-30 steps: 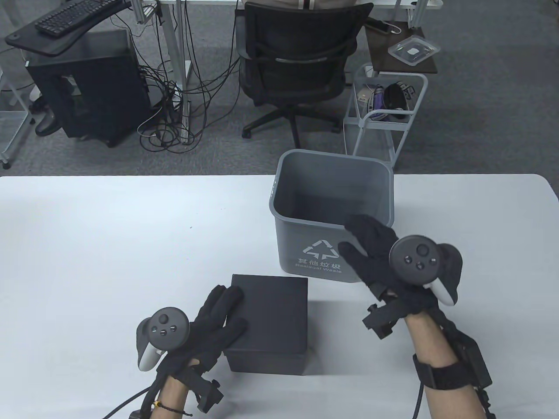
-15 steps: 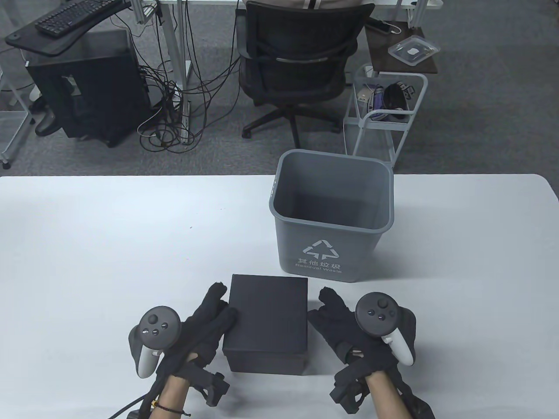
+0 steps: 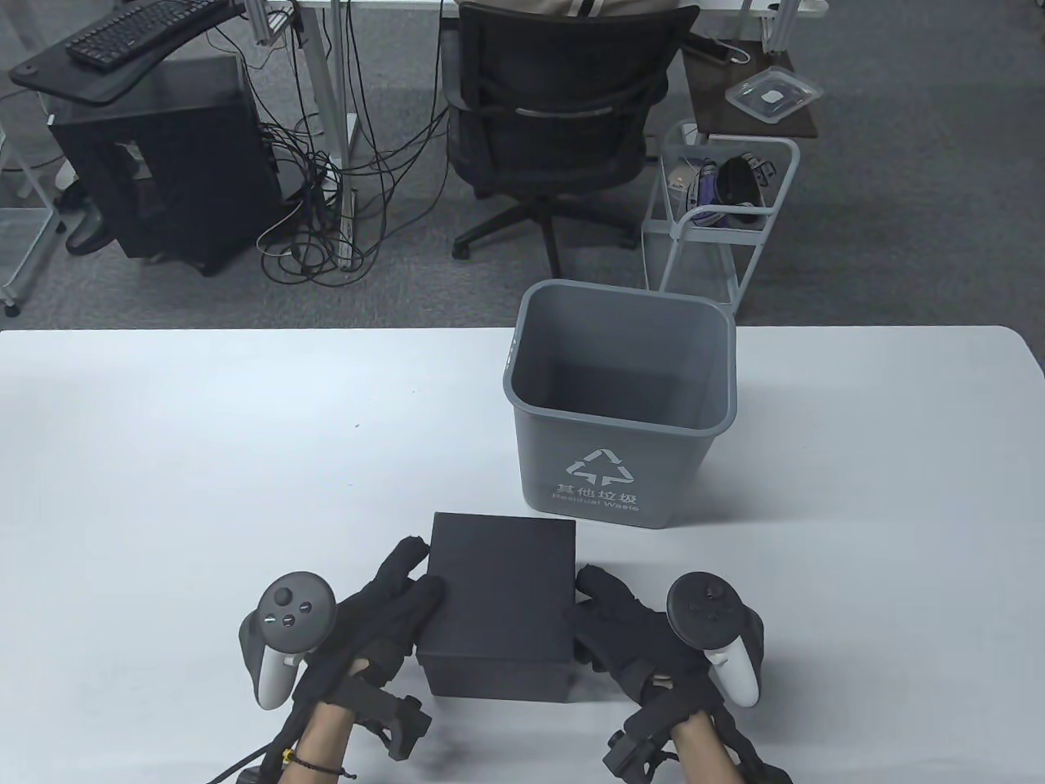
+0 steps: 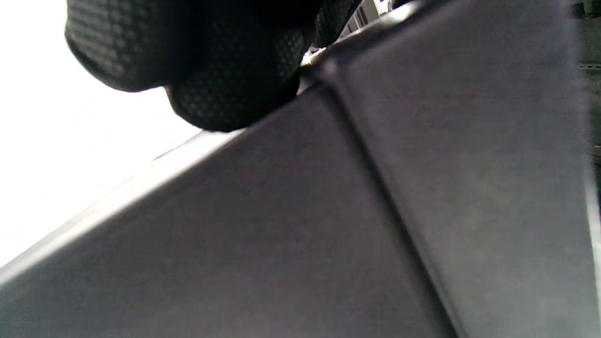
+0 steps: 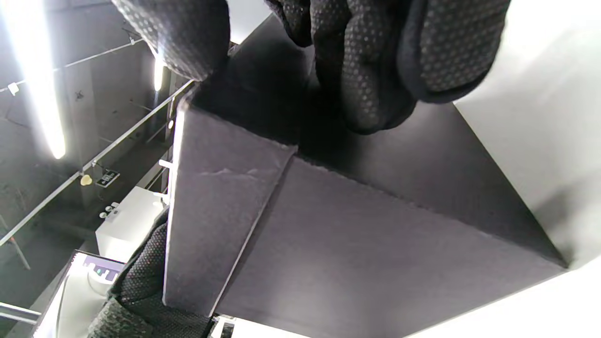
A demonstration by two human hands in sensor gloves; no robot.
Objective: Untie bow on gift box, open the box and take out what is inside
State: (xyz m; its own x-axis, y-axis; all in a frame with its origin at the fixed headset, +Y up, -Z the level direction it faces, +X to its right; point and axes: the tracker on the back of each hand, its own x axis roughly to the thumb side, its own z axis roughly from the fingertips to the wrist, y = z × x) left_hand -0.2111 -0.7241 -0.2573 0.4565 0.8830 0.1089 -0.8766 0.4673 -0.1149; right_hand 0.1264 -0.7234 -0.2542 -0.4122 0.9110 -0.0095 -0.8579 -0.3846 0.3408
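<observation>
Where the forearms enter at the near edge, both are cut off by the frame. The black gift box (image 3: 498, 608) is set on the white table (image 3: 204, 457), near edge, just right of centre, lid closed. The left hand (image 3: 359, 629) is laid against the box's left side, fingers extended along the lid edge; contact is confirmed in the left wrist view, where the fingertips (image 4: 225, 89) are seen touching the lid edge. Most of that view is filled by blurred box wall, so the grip cannot be made out fully. The right hand (image 3: 629, 637) is pressed against the box's right side; its fingers (image 5: 375, 70) are seen curled over the top edge of the lid in the right wrist view, thumb (image 5: 183, 37) apart on the other face of the corner. No bow or ribbon can be made out on any visible face. The box contents are hidden. Just beyond the box, a grey waste bin (image 3: 622, 408) is stood upright, apart from both hands. Its floor is in shadow. Past the table's far edge, an office chair (image 3: 563, 122) is seen, its top cut off.
</observation>
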